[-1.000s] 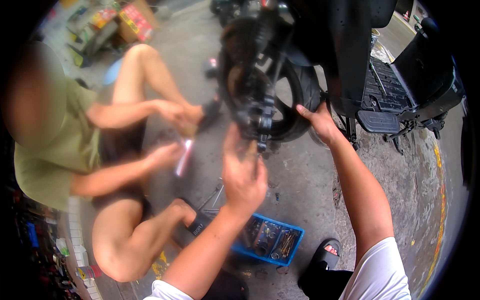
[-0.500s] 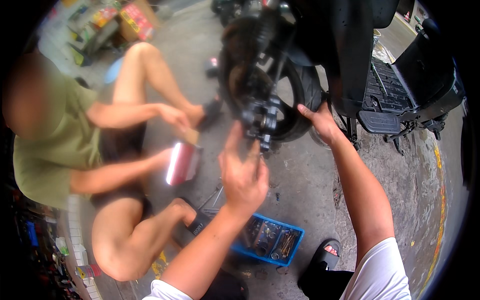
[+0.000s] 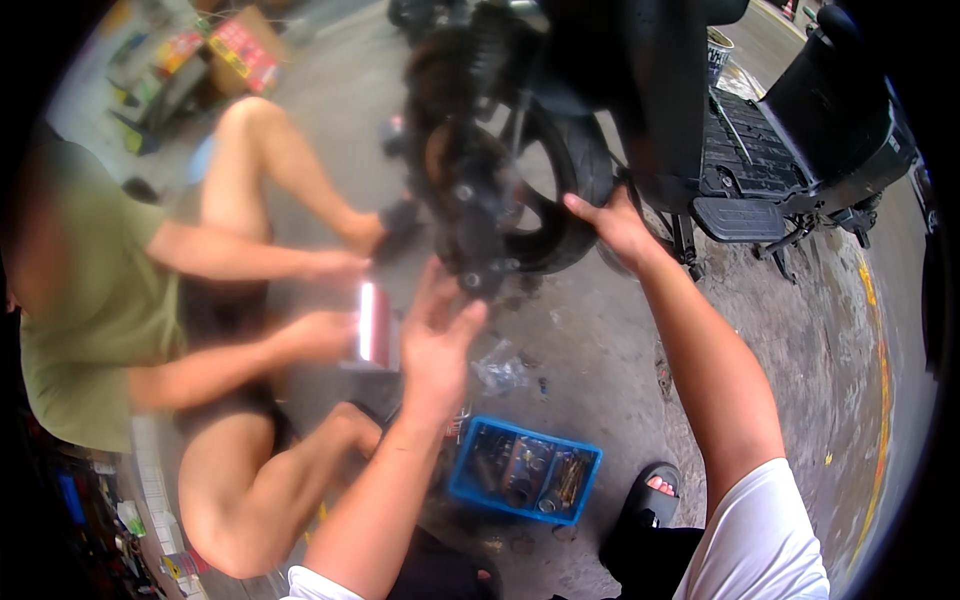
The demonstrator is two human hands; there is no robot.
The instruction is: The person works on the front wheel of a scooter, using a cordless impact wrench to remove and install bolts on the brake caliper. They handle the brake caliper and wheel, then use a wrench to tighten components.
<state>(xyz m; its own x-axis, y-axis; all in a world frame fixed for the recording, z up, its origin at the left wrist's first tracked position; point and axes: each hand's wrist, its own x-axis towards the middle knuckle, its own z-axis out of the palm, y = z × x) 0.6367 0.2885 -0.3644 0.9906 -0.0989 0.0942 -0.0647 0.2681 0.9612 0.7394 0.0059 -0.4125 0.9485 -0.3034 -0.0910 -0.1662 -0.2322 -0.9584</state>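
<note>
A scooter's black rear wheel (image 3: 565,225) stands in front of me, its tyre in the grip of my right hand (image 3: 615,228), thumb on the near side. To the left of the rim hangs a black bolted part (image 3: 478,225), blurred, which looks like a brake caliper on its bracket. My left hand (image 3: 437,335) is closed around its lower end from below, the thumb in front; its fingertips are partly hidden behind the part. On my left, a seated person in a green shirt (image 3: 95,320) holds a shiny red cylinder (image 3: 372,325) in both hands.
Below my hands, a blue tray (image 3: 575,515) of small metal parts sits on the concrete, with a clear plastic bag (image 3: 502,368) beyond it. The scooter's black footrest (image 3: 740,220) juts out at the right. Boxes (image 3: 245,50) stand at the far left.
The bolted part and my left hand have shifted left, and the part has turned. My left fingers have gone from stretched to curled. The seated person has drawn both hands together on the red cylinder.
</note>
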